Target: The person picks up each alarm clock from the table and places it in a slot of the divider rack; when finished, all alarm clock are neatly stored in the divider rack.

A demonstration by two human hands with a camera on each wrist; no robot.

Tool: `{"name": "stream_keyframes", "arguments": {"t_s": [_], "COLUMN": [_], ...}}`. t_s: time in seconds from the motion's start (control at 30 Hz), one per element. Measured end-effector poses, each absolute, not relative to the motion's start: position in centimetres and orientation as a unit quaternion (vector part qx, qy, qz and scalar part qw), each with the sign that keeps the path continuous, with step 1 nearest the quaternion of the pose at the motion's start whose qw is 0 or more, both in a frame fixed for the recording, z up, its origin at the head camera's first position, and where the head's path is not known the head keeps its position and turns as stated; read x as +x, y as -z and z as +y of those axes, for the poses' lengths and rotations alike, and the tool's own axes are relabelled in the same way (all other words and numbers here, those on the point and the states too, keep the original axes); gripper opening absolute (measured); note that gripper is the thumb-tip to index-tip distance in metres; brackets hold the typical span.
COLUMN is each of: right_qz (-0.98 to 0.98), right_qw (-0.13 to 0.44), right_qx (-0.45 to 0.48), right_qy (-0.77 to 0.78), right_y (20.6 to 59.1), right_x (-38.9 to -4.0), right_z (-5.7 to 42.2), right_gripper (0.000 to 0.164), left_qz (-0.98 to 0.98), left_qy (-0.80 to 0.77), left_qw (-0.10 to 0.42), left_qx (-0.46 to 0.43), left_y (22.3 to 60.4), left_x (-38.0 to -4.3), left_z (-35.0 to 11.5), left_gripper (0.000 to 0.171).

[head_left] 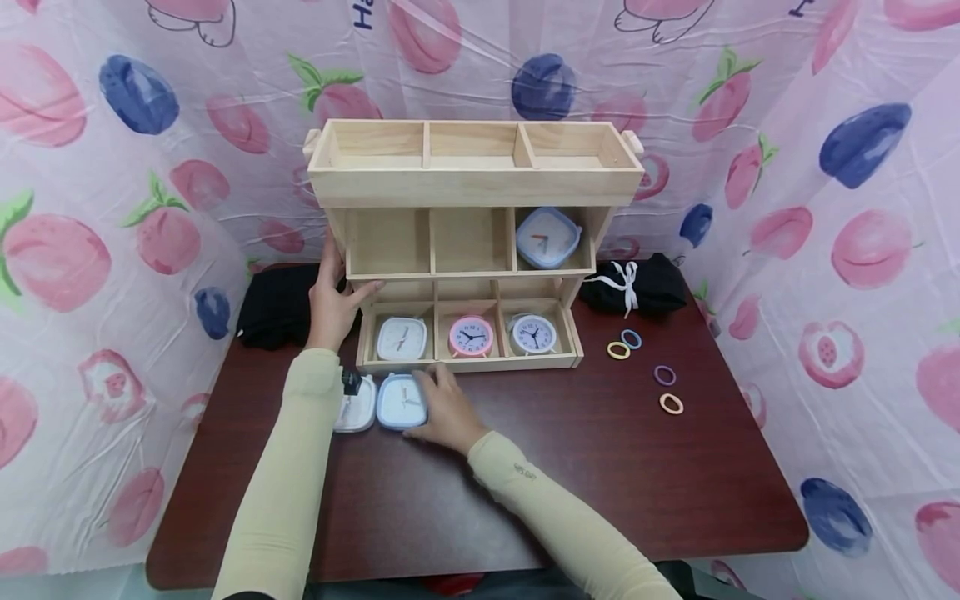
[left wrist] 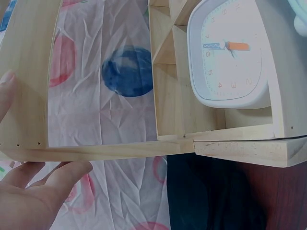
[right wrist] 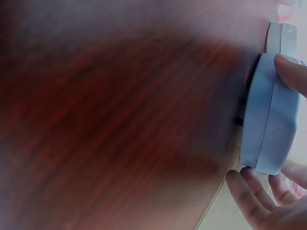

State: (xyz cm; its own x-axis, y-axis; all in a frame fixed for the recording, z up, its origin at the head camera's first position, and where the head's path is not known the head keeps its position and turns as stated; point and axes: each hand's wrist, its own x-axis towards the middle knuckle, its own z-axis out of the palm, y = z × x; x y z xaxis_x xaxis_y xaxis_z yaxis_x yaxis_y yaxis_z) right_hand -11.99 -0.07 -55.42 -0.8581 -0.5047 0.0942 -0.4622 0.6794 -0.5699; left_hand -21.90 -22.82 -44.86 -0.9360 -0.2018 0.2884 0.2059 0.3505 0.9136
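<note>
A wooden three-tier storage rack stands at the back of the table. My left hand grips its left side, thumb on the front and fingers behind the side panel. In front of the rack, my right hand holds a light blue alarm clock by its edges, thumb on one side and fingers on the opposite one. Beside it is a white alarm clock, partly hidden by the left sleeve. The bottom tier holds a white square clock, a pink round clock and a pale round clock.
Another blue clock sits in the middle tier's right compartment. Black cloth bundles lie left and right of the rack. Several coloured rings, including a purple ring, lie at the right. Fruit-print sheeting surrounds the table.
</note>
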Motion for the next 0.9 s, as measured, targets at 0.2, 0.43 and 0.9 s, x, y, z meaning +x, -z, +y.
{"name": "stream_keyframes", "arguments": {"t_s": [0.2,0.43,0.9], "right_qz": [0.91,0.911,0.874], "right_qw": [0.044,0.041,-0.134], "right_qx": [-0.276,-0.294,-0.304], "right_qy": [0.307,0.286,0.355], "right_y": [55.7,55.6,48.6], "right_x": [-11.8,-11.5,-14.6], "right_z": [0.8,2.2,5.4], "right_gripper": [0.113,0.107,0.071], "left_qz": [-0.801,-0.802,-0.799], "left_qy": [0.571,0.569,0.574], "left_qw": [0.18,0.182,0.179], "left_qx": [-0.006,-0.002,0.0], "left_y": [44.9,44.9,44.8], "left_x": [-21.9,-21.9,-22.0], "left_z": [-22.8,-22.8,-22.8], "left_gripper": [0.109,0.108,0.109]}}
